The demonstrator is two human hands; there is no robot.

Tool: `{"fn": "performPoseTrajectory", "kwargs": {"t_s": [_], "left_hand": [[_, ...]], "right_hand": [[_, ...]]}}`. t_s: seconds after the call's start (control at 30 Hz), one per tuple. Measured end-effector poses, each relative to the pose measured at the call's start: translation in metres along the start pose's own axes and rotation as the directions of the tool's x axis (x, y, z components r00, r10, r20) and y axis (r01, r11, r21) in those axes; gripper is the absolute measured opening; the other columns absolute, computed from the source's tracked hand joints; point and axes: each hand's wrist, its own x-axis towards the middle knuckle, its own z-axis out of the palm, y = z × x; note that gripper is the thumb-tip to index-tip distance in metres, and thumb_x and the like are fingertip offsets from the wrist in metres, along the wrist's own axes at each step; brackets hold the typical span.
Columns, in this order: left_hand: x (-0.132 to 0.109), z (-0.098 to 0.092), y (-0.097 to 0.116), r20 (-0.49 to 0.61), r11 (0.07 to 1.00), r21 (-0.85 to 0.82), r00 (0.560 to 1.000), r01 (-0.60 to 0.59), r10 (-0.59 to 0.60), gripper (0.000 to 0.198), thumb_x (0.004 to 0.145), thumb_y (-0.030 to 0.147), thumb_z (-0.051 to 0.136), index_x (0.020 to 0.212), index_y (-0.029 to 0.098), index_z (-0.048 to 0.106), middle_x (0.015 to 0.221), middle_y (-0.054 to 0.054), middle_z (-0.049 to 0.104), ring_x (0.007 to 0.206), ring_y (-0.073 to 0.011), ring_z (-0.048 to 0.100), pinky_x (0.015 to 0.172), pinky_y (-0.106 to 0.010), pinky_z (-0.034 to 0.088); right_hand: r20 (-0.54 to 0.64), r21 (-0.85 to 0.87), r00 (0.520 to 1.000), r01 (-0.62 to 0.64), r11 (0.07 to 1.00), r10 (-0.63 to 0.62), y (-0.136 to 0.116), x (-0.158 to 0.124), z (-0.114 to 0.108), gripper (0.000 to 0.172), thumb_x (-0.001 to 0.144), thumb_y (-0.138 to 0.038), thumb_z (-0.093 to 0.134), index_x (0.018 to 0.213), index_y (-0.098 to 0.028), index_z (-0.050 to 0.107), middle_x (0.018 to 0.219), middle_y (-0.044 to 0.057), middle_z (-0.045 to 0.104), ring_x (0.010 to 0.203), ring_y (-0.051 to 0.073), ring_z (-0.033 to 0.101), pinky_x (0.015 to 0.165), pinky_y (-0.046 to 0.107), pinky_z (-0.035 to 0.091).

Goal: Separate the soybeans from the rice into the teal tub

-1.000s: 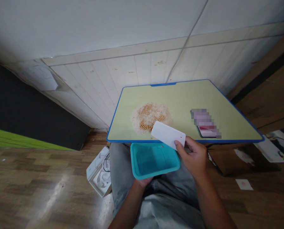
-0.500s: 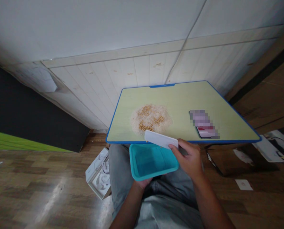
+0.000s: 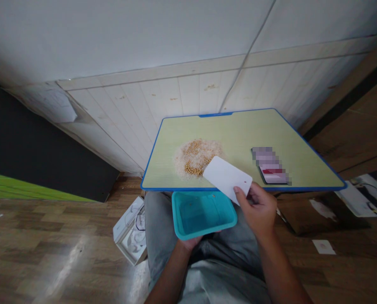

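Observation:
My right hand (image 3: 257,207) pinches a flat white plastic card (image 3: 226,177) by its near corner, its far edge resting by a pile of white rice mixed with yellow beans (image 3: 197,156) on the small table (image 3: 239,131). Just below the table's front edge my left hand (image 3: 191,241), mostly hidden, holds a teal rectangular tub (image 3: 203,213) from underneath. A few grains lie inside the tub near its far wall.
A phone-like object (image 3: 270,166) lies on the table to the right of the pile. A white box (image 3: 130,230) sits on the wooden floor by my left knee. Papers and a cardboard piece lie on the floor to the right. A panelled wall stands behind the table.
The card, which lay low across the table edge above the tub half a second ago, has lifted and swung back onto the tabletop beside the pile. The tub has stayed put.

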Motion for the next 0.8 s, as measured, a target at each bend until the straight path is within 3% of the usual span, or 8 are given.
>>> {"fn": "performPoseTrajectory", "kwargs": {"t_s": [0.1,0.27,0.37,0.5,0.57,0.63,0.8], "left_hand": [[0.000,0.000,0.000,0.010,1.000,0.015,1.000,0.017,-0.018,0.065,0.106,0.073,0.046,0.133,0.025,0.080,0.163,-0.012,0.071,0.163,-0.0486,0.049,0.130,-0.084,0.033],[0.006,-0.014,0.000,0.057,0.998,0.015,0.997,0.054,-0.055,0.070,0.103,0.078,0.045,0.138,0.029,0.080,0.170,-0.008,0.065,0.172,-0.0439,0.037,0.137,-0.076,0.026],[0.012,-0.026,0.001,0.145,0.996,0.000,0.986,0.085,-0.084,0.074,0.105,0.079,0.035,0.141,0.030,0.078,0.177,-0.006,0.057,0.175,-0.0438,0.033,0.139,-0.079,0.014],[0.013,-0.029,0.004,0.275,0.996,0.018,0.957,0.089,-0.090,0.077,0.107,0.077,0.027,0.149,0.033,0.074,0.185,-0.006,0.045,0.179,-0.0455,0.016,0.136,-0.085,-0.003],[0.010,-0.025,0.003,0.248,0.997,0.024,0.966,0.073,-0.076,0.078,0.104,0.081,0.029,0.148,0.034,0.074,0.185,-0.006,0.046,0.178,-0.0495,0.016,0.132,-0.091,0.000],[0.005,-0.017,0.002,0.162,0.998,0.034,0.985,0.050,-0.055,0.078,0.101,0.085,0.034,0.145,0.035,0.075,0.181,-0.007,0.052,0.174,-0.0525,0.026,0.130,-0.093,0.011],[-0.004,0.001,-0.002,-0.020,0.997,0.077,1.000,-0.021,0.022,0.071,0.093,0.089,0.057,0.134,0.034,0.078,0.164,-0.009,0.070,0.162,-0.0535,0.048,0.123,-0.086,0.040]], "right_hand": [[0.049,0.000,0.998,0.035,0.999,-0.035,-0.010,-0.001,0.006,0.009,0.094,-0.028,0.078,0.092,-0.021,0.085,0.072,0.000,0.083,0.053,0.016,0.072,0.052,0.023,0.057],[0.105,0.025,0.993,0.041,0.999,-0.043,-0.019,-0.004,0.015,0.011,0.095,-0.027,0.074,0.091,-0.022,0.084,0.069,-0.001,0.081,0.051,0.015,0.071,0.051,0.021,0.056],[0.110,-0.002,0.994,0.014,1.000,-0.014,-0.015,-0.004,0.013,0.012,0.095,-0.029,0.073,0.091,-0.022,0.083,0.070,0.000,0.081,0.052,0.016,0.072,0.051,0.022,0.056],[0.055,-0.076,0.998,-0.029,0.997,0.033,-0.001,-0.003,0.004,0.015,0.096,-0.033,0.074,0.091,-0.022,0.083,0.074,0.002,0.084,0.056,0.018,0.075,0.055,0.025,0.059],[0.022,-0.094,0.999,-0.043,0.995,0.045,0.006,-0.003,-0.001,0.017,0.096,-0.036,0.075,0.091,-0.022,0.082,0.076,0.003,0.085,0.058,0.019,0.076,0.056,0.026,0.059],[0.006,-0.104,0.998,-0.069,0.992,0.070,0.013,-0.003,-0.005,0.019,0.096,-0.038,0.077,0.089,-0.022,0.081,0.077,0.004,0.085,0.060,0.020,0.076,0.057,0.027,0.059],[-0.020,-0.087,0.994,-0.110,0.990,0.108,0.024,-0.003,-0.008,0.022,0.097,-0.042,0.080,0.089,-0.022,0.082,0.077,0.004,0.085,0.060,0.021,0.075,0.058,0.029,0.060]]}}
